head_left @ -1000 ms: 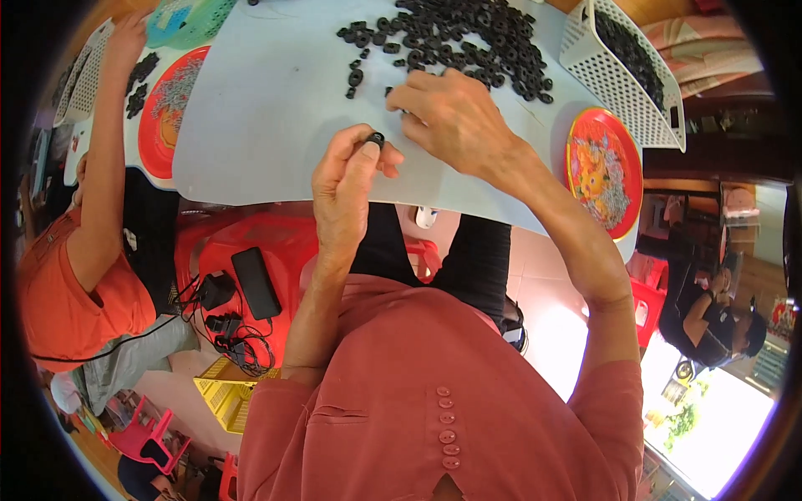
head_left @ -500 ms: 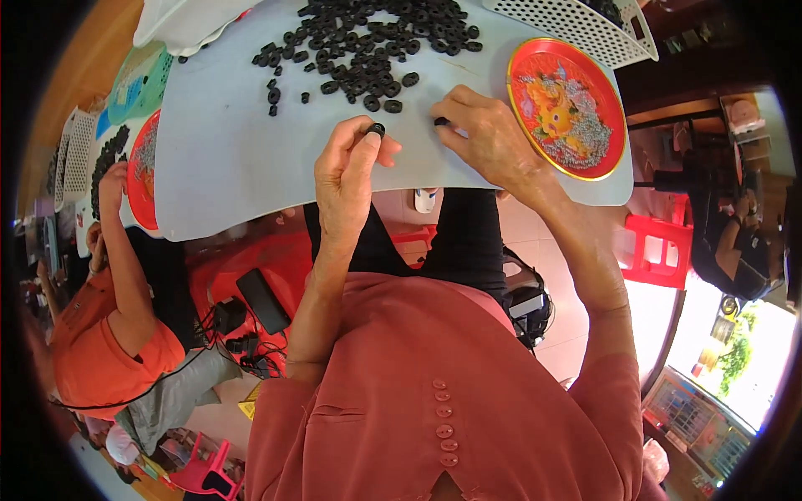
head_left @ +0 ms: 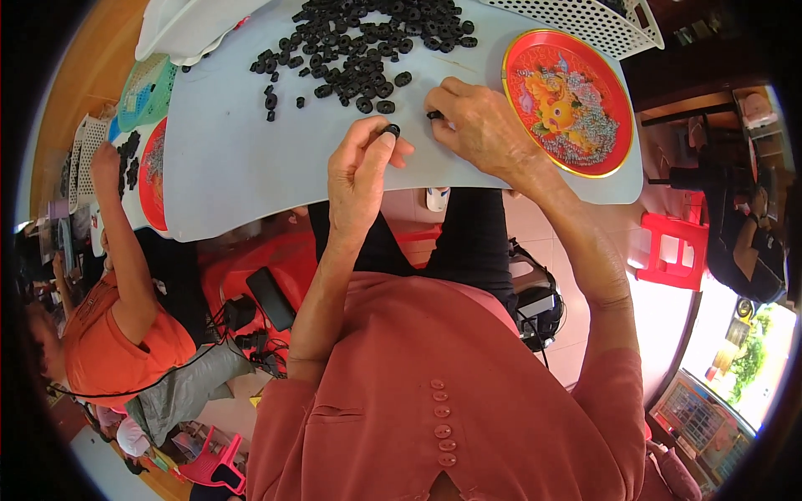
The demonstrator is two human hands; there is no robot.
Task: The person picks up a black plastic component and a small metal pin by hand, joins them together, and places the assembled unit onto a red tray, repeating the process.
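Observation:
My left hand (head_left: 359, 171) is raised over the front of the pale table, pinching a small black ring-shaped part (head_left: 391, 130) between thumb and fingertips. To its right, my right hand (head_left: 484, 134) bends over the tabletop with its fingers closed on a small black piece (head_left: 433, 114), mostly covered by the fingers. Beyond both hands spreads a loose pile of black ring-shaped parts (head_left: 359, 79). Close to my right hand lies a round red tray (head_left: 535, 52) with a gold rim and a flower print, holding many small silvery metal pieces.
White perforated baskets stand at the far right (head_left: 576, 21) and far left (head_left: 180, 33) of the table (head_left: 251, 167). On the left a person in an orange shirt (head_left: 125, 334) works beside another red tray (head_left: 152, 188). A red stool (head_left: 672, 250) stands at right.
My left hand has shifted slightly right, still pinching the black part; my right hand keeps its closed grip. The co-worker's hand has moved farther away, off the red tray's edge. The view has shifted slightly.

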